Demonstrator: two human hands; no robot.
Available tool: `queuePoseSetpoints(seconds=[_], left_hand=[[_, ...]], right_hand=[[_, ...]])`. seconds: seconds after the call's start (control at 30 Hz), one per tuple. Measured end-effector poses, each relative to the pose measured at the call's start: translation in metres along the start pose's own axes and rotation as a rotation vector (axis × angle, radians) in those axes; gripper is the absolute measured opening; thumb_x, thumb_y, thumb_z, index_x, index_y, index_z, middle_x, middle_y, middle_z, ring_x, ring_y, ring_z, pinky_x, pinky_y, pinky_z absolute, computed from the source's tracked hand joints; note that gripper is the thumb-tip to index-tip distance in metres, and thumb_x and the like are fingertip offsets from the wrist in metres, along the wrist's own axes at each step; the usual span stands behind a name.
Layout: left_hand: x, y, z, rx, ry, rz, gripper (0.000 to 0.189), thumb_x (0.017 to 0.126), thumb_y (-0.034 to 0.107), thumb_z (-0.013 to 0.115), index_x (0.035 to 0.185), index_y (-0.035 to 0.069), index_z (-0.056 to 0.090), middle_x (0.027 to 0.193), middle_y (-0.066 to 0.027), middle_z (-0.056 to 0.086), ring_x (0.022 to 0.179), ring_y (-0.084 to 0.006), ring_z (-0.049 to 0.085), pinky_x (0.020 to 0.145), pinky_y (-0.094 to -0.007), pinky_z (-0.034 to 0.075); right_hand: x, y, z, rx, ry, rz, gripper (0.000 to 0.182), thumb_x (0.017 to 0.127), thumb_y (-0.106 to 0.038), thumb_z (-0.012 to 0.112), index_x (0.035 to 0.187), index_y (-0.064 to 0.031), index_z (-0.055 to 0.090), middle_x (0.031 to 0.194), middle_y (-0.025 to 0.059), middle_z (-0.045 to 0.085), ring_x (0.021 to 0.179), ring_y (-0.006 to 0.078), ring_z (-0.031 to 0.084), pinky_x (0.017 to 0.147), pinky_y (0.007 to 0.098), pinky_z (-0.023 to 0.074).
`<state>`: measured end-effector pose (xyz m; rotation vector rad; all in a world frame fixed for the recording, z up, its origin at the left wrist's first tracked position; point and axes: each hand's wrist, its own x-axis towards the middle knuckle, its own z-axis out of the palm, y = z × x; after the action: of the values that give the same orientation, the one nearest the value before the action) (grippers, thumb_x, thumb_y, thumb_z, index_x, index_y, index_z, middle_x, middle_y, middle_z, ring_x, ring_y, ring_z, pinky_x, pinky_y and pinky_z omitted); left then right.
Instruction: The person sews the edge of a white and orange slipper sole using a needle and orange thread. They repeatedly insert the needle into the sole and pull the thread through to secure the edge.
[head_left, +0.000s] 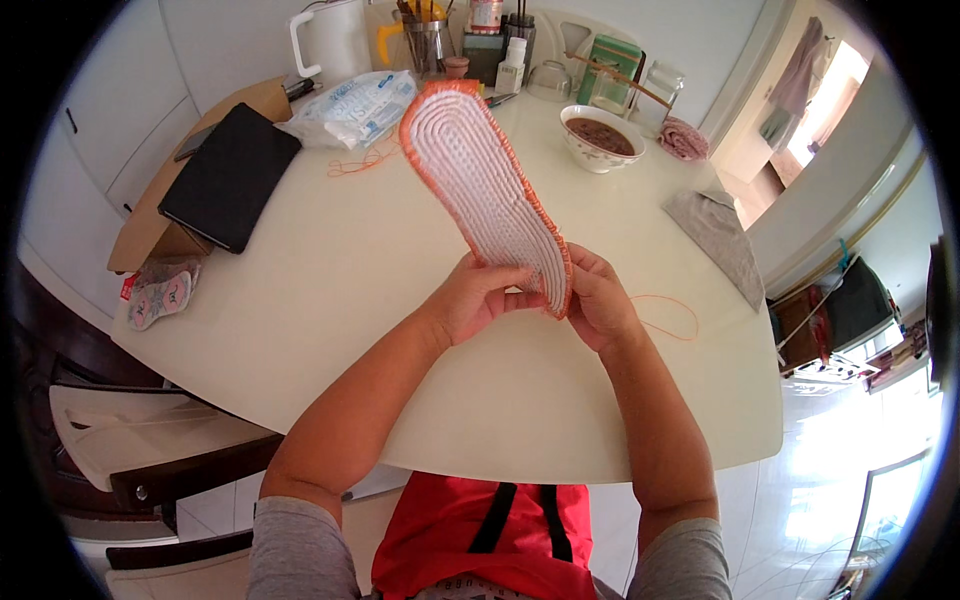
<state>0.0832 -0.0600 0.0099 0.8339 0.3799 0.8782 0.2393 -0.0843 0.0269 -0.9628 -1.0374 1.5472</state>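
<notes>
A white stitched shoe sole (480, 180) with an orange overcast edge is held up at a slant above the table. My left hand (487, 295) grips its lower end from the left, the thumb lying on the white face. At the right edge of that same end, my right hand (598, 296) pinches the orange border; its fingertips are partly hidden behind the sole. A loop of orange thread (675, 319) lies on the table just right of my right hand. More orange thread (365, 161) rests on the tabletop behind the sole.
On the cream table (315, 300), a black case (231, 178) and cardboard box (161, 244) are at left, with packaged patterned insoles (160, 300) nearby. Behind are a plastic package (352, 110), a white kettle (334, 41), a bowl of dark food (600, 142) and glass jars. Grey cloth (720, 236) lies right.
</notes>
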Motion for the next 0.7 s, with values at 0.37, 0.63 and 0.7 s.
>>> queuePoseSetpoints(seconds=[0.37,0.63,0.7], left_hand=[[0.004,0.009,-0.01,0.069,0.155,0.05,0.028,0.083,0.019,0.052,0.106,0.002,0.046,0.099,-0.0081,0.055,0.085,-0.0181,0.056,0.068,-0.0308,0.051],[0.006,0.013,-0.026,0.059,0.217,0.114,0.031,0.083,0.022,0.053,0.106,0.003,0.046,0.098,-0.0071,0.054,0.083,-0.017,0.056,0.065,-0.0281,0.051],[0.007,0.013,-0.022,0.062,0.256,0.126,0.03,0.083,0.023,0.052,0.105,0.003,0.046,0.097,-0.0067,0.055,0.083,-0.0163,0.055,0.064,-0.0273,0.05]], right_hand=[[-0.023,-0.038,-0.118,0.451,0.325,-0.385,0.011,0.084,-0.012,0.048,0.085,-0.0022,0.052,0.071,0.0003,0.053,0.058,0.0055,0.048,0.044,0.0159,0.0338],[-0.218,-0.067,-0.307,0.354,0.612,-0.551,0.015,0.079,0.001,0.044,0.064,0.0013,0.043,0.06,0.0074,0.044,0.058,0.015,0.047,0.068,0.0258,0.0487],[-0.275,-0.072,-0.37,0.294,1.272,-0.685,0.016,0.079,0.002,0.044,0.063,0.0047,0.043,0.063,0.0057,0.043,0.057,0.0156,0.046,0.055,0.0271,0.0448]])
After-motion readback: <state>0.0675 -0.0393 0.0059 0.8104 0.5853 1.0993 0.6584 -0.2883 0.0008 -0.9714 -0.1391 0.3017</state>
